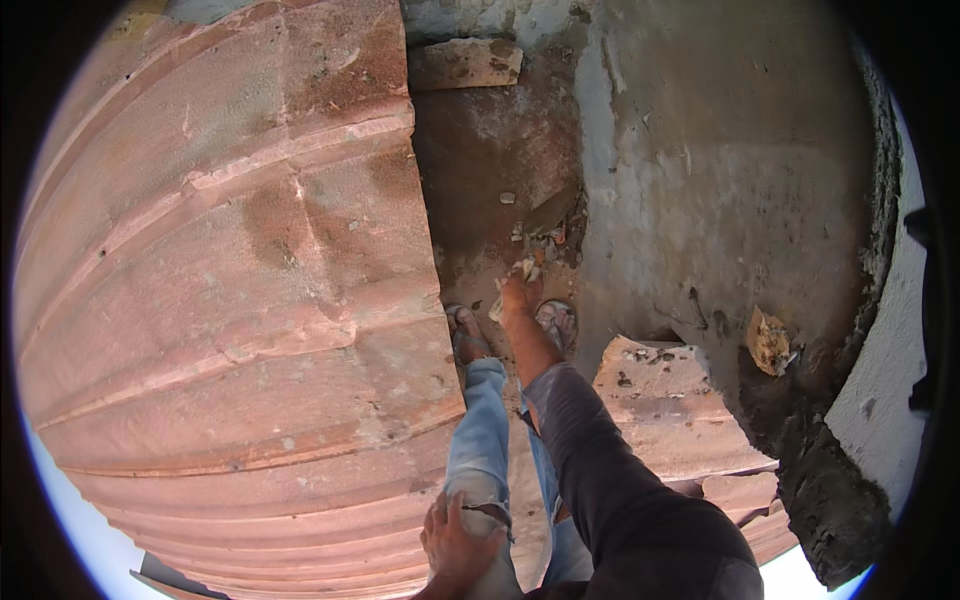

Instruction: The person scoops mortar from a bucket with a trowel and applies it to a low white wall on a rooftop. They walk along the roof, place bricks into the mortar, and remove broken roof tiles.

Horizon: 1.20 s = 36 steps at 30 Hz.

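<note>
My right hand (519, 293) reaches down between my feet, low over the dirty floor. Its fingers are closed round something pale and rough (526, 268), too small and half covered to name. Just beyond it lie small bits of rubble (548, 236) along the foot of the wall. My left hand (458, 540) rests on my bent knee, fingers spread over torn blue jeans (478, 440), and holds nothing. My sandalled feet (557, 320) stand on either side of the right hand.
Dented reddish corrugated metal sheet (230, 250) fills the left, its cut edge beside my leg. A smeared grey wall (720, 170) rises at the right. A brick-like block (467, 64) lies at the far end. Another sheet piece (665, 400) and a broken chunk (769, 341) sit at right.
</note>
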Each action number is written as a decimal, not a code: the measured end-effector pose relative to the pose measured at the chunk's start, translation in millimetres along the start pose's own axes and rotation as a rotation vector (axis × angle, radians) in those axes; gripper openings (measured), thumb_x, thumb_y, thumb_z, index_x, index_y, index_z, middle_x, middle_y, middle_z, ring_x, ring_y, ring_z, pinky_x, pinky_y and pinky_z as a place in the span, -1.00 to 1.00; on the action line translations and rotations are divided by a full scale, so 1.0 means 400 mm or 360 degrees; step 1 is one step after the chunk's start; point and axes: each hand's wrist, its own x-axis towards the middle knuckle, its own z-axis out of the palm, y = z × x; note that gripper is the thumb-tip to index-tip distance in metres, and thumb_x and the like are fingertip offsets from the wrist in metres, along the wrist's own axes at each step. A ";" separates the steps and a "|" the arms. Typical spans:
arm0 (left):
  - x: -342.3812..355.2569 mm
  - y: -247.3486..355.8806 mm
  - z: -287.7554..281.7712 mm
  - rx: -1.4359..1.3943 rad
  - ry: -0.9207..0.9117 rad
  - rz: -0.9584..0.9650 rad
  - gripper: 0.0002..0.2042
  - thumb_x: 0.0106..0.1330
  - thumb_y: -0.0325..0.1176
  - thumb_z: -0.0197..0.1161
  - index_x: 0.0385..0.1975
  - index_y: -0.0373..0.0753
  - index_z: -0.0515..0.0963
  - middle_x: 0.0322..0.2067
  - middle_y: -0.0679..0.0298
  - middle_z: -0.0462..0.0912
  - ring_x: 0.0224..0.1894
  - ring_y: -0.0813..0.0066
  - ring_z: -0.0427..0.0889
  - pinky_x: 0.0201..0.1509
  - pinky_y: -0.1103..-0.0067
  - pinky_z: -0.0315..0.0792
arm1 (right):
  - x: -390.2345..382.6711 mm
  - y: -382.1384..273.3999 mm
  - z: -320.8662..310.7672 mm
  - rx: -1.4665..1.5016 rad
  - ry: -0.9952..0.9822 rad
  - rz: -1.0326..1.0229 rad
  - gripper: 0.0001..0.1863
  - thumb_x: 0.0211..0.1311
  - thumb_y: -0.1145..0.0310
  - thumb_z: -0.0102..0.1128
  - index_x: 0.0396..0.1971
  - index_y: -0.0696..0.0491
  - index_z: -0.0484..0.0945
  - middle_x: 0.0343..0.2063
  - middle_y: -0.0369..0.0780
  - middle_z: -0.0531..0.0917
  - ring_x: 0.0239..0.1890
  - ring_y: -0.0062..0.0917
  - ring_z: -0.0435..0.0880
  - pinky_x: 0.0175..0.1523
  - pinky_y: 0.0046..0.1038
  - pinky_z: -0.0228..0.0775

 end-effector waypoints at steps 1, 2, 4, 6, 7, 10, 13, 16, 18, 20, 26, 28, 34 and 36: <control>0.001 -0.003 0.000 -0.0001 -0.0010 -0.0006 -0.07 -0.01 0.03 0.56 0.42 -0.14 0.36 0.47 -0.07 0.28 0.54 -0.11 0.16 0.55 0.01 0.11 | -0.030 0.013 -0.041 -0.0232 0.0018 0.0018 -0.38 0.54 0.18 0.14 0.44 0.18 0.27 0.23 0.12 0.56 0.21 -0.04 0.63 0.29 -0.10 0.47; 0.003 -0.006 0.001 -0.0016 -0.0014 -0.0004 -0.08 -0.01 0.03 0.57 0.42 -0.14 0.36 0.47 -0.07 0.28 0.54 -0.11 0.16 0.55 0.01 0.11 | -0.061 0.020 -0.079 -0.0566 -0.0129 -0.0161 -0.36 0.52 0.19 0.17 0.45 0.17 0.25 0.23 0.11 0.56 0.20 -0.05 0.64 0.29 -0.10 0.47; 0.005 -0.013 0.002 -0.0040 -0.0010 0.0006 -0.08 0.00 0.03 0.57 0.41 -0.13 0.36 0.46 -0.06 0.28 0.54 -0.11 0.16 0.55 0.02 0.11 | -0.136 0.031 -0.153 -0.1196 -0.0347 -0.0420 -0.35 0.47 0.20 0.22 0.43 0.14 0.27 0.20 0.08 0.57 0.17 -0.04 0.64 0.28 -0.11 0.48; 0.006 -0.020 0.003 -0.0037 -0.0034 -0.0007 -0.08 -0.01 0.03 0.57 0.41 -0.13 0.37 0.46 -0.06 0.28 0.54 -0.11 0.17 0.55 0.01 0.11 | -0.186 0.034 -0.189 -0.1676 -0.0578 -0.0628 -0.43 0.43 0.20 0.25 0.32 0.12 0.37 0.15 0.07 0.59 0.14 -0.02 0.64 0.24 -0.08 0.49; 0.006 -0.021 0.004 -0.0049 -0.0017 0.0017 -0.09 -0.01 0.03 0.57 0.41 -0.13 0.37 0.46 -0.05 0.29 0.53 -0.10 0.17 0.55 0.01 0.12 | -0.203 0.037 -0.202 -0.1868 -0.0707 -0.0794 -0.47 0.41 0.20 0.27 0.26 0.11 0.42 0.12 0.06 0.60 0.13 0.00 0.65 0.22 -0.07 0.50; 0.004 -0.025 0.003 -0.0045 -0.0004 0.0025 -0.08 -0.01 0.03 0.58 0.41 -0.12 0.37 0.46 -0.05 0.29 0.54 -0.09 0.17 0.54 0.00 0.12 | -0.208 0.042 -0.213 -0.2120 -0.0534 -0.0839 -0.58 0.41 0.19 0.26 0.13 0.09 0.48 0.07 0.05 0.61 0.10 0.03 0.65 0.20 -0.01 0.50; 0.004 -0.027 0.001 -0.0024 0.0002 0.0022 -0.08 -0.02 0.03 0.59 0.41 -0.12 0.37 0.46 -0.04 0.29 0.54 -0.08 0.17 0.54 0.00 0.12 | -0.149 0.014 -0.197 -0.1775 -0.0016 -0.0539 -0.58 0.40 0.19 0.29 0.14 0.05 0.48 0.07 0.06 0.61 0.12 0.02 0.65 0.20 0.00 0.50; 0.005 -0.030 0.001 -0.0021 -0.0014 0.0018 -0.08 -0.01 0.03 0.58 0.41 -0.12 0.37 0.47 -0.04 0.28 0.55 -0.08 0.15 0.54 0.00 0.11 | -0.069 -0.065 -0.160 -0.1670 0.0275 -0.0399 -0.54 0.39 0.20 0.31 0.18 0.05 0.45 0.07 0.05 0.62 0.15 0.02 0.64 0.19 0.01 0.51; 0.004 -0.034 0.001 -0.0017 -0.0021 0.0028 -0.08 0.00 0.03 0.57 0.42 -0.13 0.36 0.47 -0.04 0.27 0.55 -0.08 0.14 0.55 0.01 0.11 | -0.043 -0.124 -0.132 -0.1579 0.0422 -0.0386 -0.55 0.39 0.20 0.32 0.16 0.06 0.45 0.04 0.04 0.65 0.15 0.00 0.65 0.18 0.02 0.52; 0.003 -0.038 -0.001 -0.0020 -0.0010 0.0036 -0.08 0.00 0.03 0.57 0.42 -0.13 0.36 0.47 -0.04 0.27 0.55 -0.08 0.13 0.55 0.01 0.10 | -0.036 -0.178 -0.094 -0.1476 0.0504 -0.0249 -0.57 0.39 0.20 0.33 0.13 0.06 0.46 0.04 0.03 0.67 0.14 -0.01 0.66 0.17 0.03 0.53; -0.011 -0.049 0.001 -0.0066 0.0042 0.0021 -0.09 0.02 0.03 0.56 0.42 -0.14 0.36 0.47 -0.04 0.27 0.56 -0.03 0.13 0.56 0.04 0.09 | -0.099 -0.253 -0.025 -0.1348 0.0694 0.0031 -0.60 0.37 0.18 0.36 0.07 0.00 0.47 0.06 -0.02 0.68 0.09 -0.04 0.71 0.10 0.00 0.60; -0.017 -0.051 0.005 -0.0059 0.0087 0.0043 -0.09 0.02 0.04 0.56 0.42 -0.13 0.36 0.47 -0.03 0.27 0.56 -0.02 0.14 0.56 0.05 0.09 | -0.127 -0.264 -0.035 -0.1306 0.0709 0.0080 -0.60 0.36 0.17 0.37 0.06 -0.01 0.48 0.06 -0.06 0.67 0.07 -0.07 0.72 0.08 -0.02 0.62; -0.033 -0.041 0.004 -0.0007 0.0100 -0.0001 -0.04 0.00 0.08 0.59 0.45 -0.09 0.32 0.48 0.00 0.27 0.55 -0.01 0.16 0.57 0.07 0.10 | -0.296 -0.327 -0.136 -0.1493 0.0683 -0.0116 -0.59 0.30 0.14 0.44 0.03 0.00 0.57 0.06 -0.06 0.67 0.08 -0.10 0.72 0.08 -0.05 0.62; -0.044 -0.032 -0.004 0.0023 0.0021 -0.0055 0.00 0.02 0.15 0.57 0.49 -0.09 0.27 0.48 0.00 0.26 0.56 0.00 0.16 0.57 0.08 0.12 | -0.405 -0.355 -0.189 -0.1508 0.0646 -0.0384 -0.55 0.26 0.14 0.47 0.05 0.02 0.60 0.03 -0.07 0.67 0.11 -0.09 0.68 0.12 -0.06 0.60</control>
